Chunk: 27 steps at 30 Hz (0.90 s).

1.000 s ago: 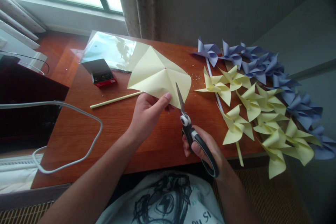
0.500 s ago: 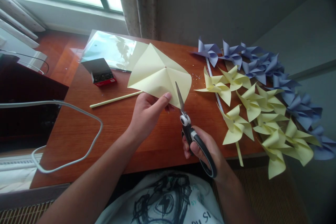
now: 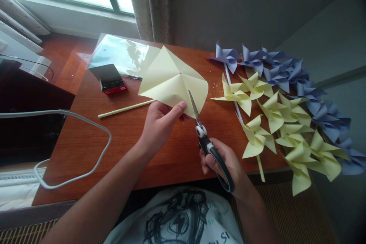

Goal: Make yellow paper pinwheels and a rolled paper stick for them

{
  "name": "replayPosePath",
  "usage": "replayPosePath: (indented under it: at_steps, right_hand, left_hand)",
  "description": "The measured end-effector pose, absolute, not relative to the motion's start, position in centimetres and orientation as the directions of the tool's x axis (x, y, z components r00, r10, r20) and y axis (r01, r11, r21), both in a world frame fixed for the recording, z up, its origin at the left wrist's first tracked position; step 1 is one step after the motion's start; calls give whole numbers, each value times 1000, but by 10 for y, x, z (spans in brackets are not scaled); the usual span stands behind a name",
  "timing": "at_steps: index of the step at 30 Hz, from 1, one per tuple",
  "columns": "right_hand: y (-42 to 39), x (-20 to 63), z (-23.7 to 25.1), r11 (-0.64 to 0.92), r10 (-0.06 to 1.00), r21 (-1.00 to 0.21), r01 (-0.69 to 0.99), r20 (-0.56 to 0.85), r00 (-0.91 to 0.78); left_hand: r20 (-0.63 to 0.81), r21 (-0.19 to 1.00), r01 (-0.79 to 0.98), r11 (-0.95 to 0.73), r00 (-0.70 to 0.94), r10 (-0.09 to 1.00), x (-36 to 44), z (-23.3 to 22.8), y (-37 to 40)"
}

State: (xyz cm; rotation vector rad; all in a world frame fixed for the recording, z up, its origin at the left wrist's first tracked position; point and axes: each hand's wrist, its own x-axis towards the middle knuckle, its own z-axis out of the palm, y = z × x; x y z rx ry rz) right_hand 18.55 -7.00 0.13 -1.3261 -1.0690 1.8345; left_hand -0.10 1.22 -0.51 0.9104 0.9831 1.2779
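My left hand (image 3: 164, 120) pinches the near edge of a creased, pale yellow paper square (image 3: 162, 74), thumb on top and fingers underneath. A small dark dot marks the middle of the sheet, where the folds meet. My right hand (image 3: 220, 160) is wrapped round the black-and-white handles of a pair of scissors (image 3: 201, 131). One blade lies over the paper's near right corner, pointing toward the centre; the other blade is hidden beneath the sheet. A rolled yellow paper stick (image 3: 126, 109) rests on the table left of my left hand.
Yellow pinwheels (image 3: 256, 135) and purple pinwheels (image 3: 286, 70) crowd the right side of the wooden table (image 3: 120, 148). At the left are an open small box (image 3: 114, 85) of dark bits and a clear plastic sleeve (image 3: 120, 55). A white cable (image 3: 108, 137) loops over the left edge.
The scissors and my right hand have shifted slightly left, the blade tip moving a little further over the paper. My left hand and the sheet are almost still.
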Motion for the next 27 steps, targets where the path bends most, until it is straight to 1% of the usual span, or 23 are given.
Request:
replayPosePath:
  at_steps: [11,19,27]
  right_hand:
    - [-69,185,1,-481,845,-876,-26,-456,-278]
    - [-69,185,1,-486,844,-874,-13,-466,-266]
    - [-70,183,3,-500,841,-866,-12,-482,-245]
  left_hand:
    - [-87,956,-279,90,22,996,-2,-4,13]
    - [-70,950,-304,69,9,998,-1,-4,12]
    - [-79,959,-272,76,2,997,-2,-4,12]
